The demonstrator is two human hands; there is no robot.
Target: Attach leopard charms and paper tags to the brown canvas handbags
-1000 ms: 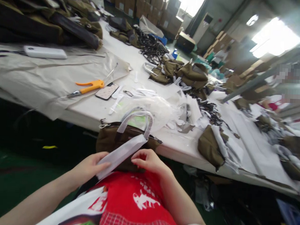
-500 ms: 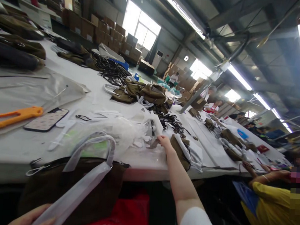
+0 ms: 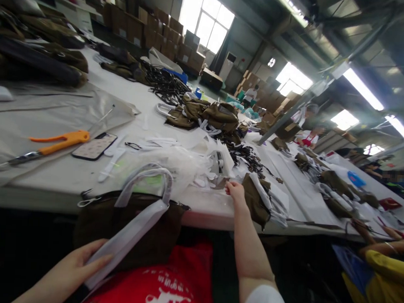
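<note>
A dark brown handbag (image 3: 128, 228) hangs at the table's front edge, its handles covered in white wrapping. My left hand (image 3: 79, 264) is closed around the white-wrapped handle (image 3: 134, 238), thumb on top. Stretched far forward over the table, my right hand (image 3: 235, 189) has its fingers pinched together beside a small grey device (image 3: 217, 162). What the pinch holds, if anything, is too small to make out. Crumpled clear plastic bags (image 3: 181, 168) lie left of that hand. Just right of it rests another brown bag (image 3: 255, 198) with white-wrapped handles.
Orange-handled pliers (image 3: 63, 142) and a patterned phone (image 3: 95, 146) lie at the left. Brown bags (image 3: 206, 113) and black straps (image 3: 166, 85) are heaped farther back. A metal post (image 3: 284, 115) rises from the table. A co-worker in a yellow top (image 3: 377, 284) sits at the right.
The view has swung left, so things appear shifted right and more of the pliers shows. More of my left hand is visible on the handle. My right hand remains beside the grey device.
</note>
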